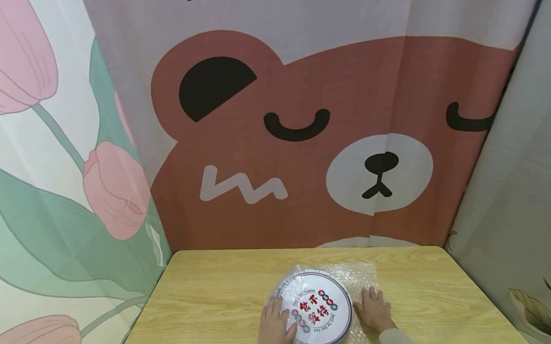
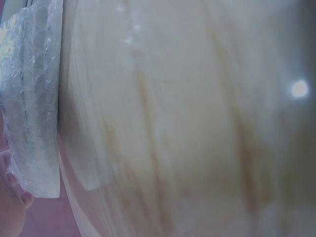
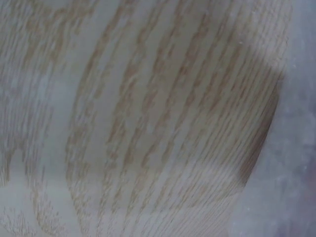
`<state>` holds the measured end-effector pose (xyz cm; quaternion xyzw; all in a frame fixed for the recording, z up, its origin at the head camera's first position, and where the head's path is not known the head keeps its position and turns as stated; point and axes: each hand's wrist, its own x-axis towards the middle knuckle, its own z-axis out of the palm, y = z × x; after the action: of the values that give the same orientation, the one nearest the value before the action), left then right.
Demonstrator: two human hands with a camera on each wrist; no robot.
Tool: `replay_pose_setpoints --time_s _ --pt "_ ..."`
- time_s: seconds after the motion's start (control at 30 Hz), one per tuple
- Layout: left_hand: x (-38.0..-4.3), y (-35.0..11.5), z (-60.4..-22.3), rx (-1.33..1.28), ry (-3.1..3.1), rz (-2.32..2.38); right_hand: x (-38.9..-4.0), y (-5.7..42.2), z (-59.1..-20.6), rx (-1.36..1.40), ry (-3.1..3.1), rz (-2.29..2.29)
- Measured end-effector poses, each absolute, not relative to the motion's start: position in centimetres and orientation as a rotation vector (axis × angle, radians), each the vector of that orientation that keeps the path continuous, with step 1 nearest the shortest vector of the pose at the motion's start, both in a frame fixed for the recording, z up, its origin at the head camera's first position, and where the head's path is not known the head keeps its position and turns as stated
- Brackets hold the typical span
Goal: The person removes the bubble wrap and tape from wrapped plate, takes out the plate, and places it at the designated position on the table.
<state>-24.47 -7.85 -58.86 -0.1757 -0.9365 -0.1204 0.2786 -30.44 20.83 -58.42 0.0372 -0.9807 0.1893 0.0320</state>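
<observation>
A round white plate with red characters and a dark rim lies face up on a sheet of bubble wrap. Part of the wrap covers the plate's left side. My left hand rests on that covered side, fingers extended over the wrap. To the right of the plate, my right hand lies on the flat wrap, fingertips pointing away from me. The left wrist view has the wrapped edge and a few fingertips at its left. Only blurred bubble wrap shows beside the wood in the right wrist view.
Both hands work at the near middle of a wood-grain table. Behind it hangs a curtain with a brown bear print. A tulip-patterned curtain borders the left, and a pale curtain the right.
</observation>
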Motion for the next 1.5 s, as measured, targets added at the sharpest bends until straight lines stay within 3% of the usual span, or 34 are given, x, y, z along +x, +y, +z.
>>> replay_pose_setpoints --time_s 1.5 --pt "-24.33 -7.84 -58.96 -0.479 -2.498 -0.302 -30.37 21.00 -58.37 0.135 -2.759 0.553"
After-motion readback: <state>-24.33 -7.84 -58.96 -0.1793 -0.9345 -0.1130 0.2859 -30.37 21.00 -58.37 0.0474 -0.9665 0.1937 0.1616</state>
